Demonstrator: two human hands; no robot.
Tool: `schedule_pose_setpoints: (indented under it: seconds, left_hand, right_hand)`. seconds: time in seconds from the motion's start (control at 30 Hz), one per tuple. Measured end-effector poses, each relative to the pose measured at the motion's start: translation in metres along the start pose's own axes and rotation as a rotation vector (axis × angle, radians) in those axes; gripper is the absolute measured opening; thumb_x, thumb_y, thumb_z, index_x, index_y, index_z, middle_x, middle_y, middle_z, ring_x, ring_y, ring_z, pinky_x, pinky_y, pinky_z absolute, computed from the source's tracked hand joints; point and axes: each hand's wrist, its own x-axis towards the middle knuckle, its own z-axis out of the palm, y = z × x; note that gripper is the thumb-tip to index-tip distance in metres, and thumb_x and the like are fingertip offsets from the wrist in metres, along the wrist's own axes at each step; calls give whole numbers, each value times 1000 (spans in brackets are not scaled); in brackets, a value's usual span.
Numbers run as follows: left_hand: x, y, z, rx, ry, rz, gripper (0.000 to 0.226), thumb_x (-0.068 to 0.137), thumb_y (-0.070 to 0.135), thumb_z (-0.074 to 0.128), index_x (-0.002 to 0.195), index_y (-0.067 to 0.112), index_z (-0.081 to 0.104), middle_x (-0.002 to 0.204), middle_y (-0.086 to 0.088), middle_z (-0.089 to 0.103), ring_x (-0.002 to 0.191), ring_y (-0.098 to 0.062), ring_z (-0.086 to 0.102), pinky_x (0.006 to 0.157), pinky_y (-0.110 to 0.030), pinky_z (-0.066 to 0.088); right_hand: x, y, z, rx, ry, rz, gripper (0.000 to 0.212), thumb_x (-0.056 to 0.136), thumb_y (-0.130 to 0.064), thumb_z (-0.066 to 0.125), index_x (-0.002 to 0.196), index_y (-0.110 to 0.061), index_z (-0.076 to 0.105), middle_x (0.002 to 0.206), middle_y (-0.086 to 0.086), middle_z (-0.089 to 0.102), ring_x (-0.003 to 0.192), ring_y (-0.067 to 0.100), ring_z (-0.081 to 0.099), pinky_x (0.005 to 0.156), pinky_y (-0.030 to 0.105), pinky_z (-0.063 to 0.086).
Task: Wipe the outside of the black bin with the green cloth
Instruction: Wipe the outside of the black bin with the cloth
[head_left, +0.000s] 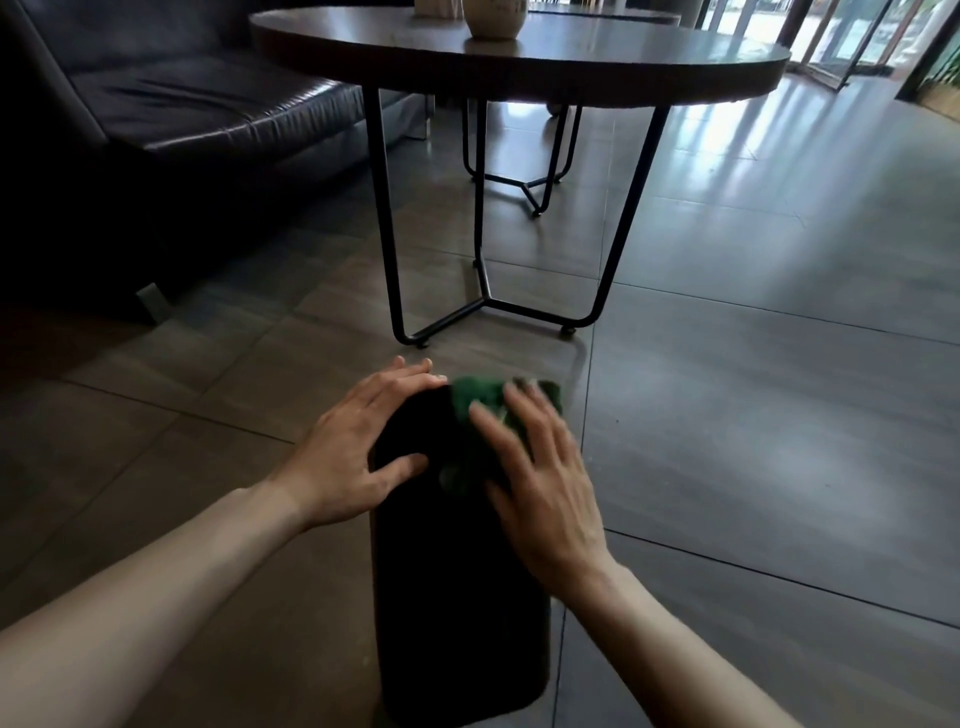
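The black bin (457, 597) lies on its side on the tiled floor, stretching from the lower middle of the view away from me. My left hand (358, 447) grips its far left side, fingers spread, thumb on top. The green cloth (478, 402) lies over the bin's far end, on the upper right. My right hand (540, 478) rests flat on the cloth with fingers spread and looks blurred. Part of the cloth is hidden under that hand.
A round dark table (519, 57) on thin black metal legs (488, 296) stands just beyond the bin, with a pale pot (493, 18) on top. A dark leather sofa (156, 119) fills the left. Shiny grey floor tiles (779, 364) spread to the right.
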Motion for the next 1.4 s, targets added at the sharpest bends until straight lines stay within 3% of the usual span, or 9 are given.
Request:
schedule_pose_setpoints:
  seconds: [0.1,0.23,0.33,0.43,0.6,0.73,0.87,1.13,1.4]
  left_hand:
    - [0,1,1,3,2,-18,80,83,23,75,148,42,34,159,21,30,152,-2,15,120,-39,26]
    - [-5,-6,-5,10,-5,-39,79,82,25,78,147,42,35,159,22,30,152,0,15,120,-38,27]
    - [-8,-7,-5,-26,-11,-16,79,82,24,79,146,43,36,158,23,30,152,1,13,119,-34,24]
    - [-9,-9,-5,-41,11,-35,79,82,23,79,145,44,36,157,24,32,152,0,15,120,-40,26]
    - [-11,-8,-5,-43,0,-27,80,82,23,79,145,45,35,157,25,32,152,0,15,120,-41,26]
    - [-15,-14,-10,-20,18,-57,80,82,23,79,144,47,34,156,25,33,151,2,16,120,-39,26]
    - [-20,-19,-14,-29,8,-63,79,82,23,80,143,47,36,156,24,34,150,3,18,120,-34,25]
    - [-18,-9,-10,-37,19,-46,78,81,19,80,143,42,37,155,20,37,151,-1,20,119,-32,24]
    - [-21,-11,-13,-36,-2,-73,78,82,23,79,144,44,36,156,23,33,151,0,16,121,-41,27]
  right_hand:
    - [-1,-14,9,-30,-1,79,71,94,-36,64,158,-32,33,167,14,26,159,35,11,117,65,33]
    - [-101,-27,34,-196,-177,-470,57,104,-35,52,159,-32,35,165,16,32,156,42,21,114,61,40]
    - [-128,-19,29,-385,-336,-766,49,112,-27,28,160,-37,27,169,15,24,157,44,6,116,53,40]
    - [-75,-10,14,-136,-192,-485,56,102,-27,56,155,-34,41,165,17,34,156,40,20,119,58,35]
    - [17,-12,-1,8,-3,157,59,97,-24,64,153,-30,47,166,14,29,158,35,14,112,63,42]
    - [-52,-18,21,-122,-94,-247,47,97,-25,63,144,-30,58,161,18,41,152,41,31,117,61,37]
    - [-130,-24,25,-323,-341,-669,40,108,-29,41,148,-38,44,165,13,34,155,38,26,119,53,35]
    - [15,-20,-1,-41,-47,134,55,97,-25,61,150,-34,49,167,11,31,158,34,14,118,60,37]
    - [-105,-27,12,-201,-272,-550,28,102,-26,60,129,-37,62,157,11,49,153,33,34,111,50,46]
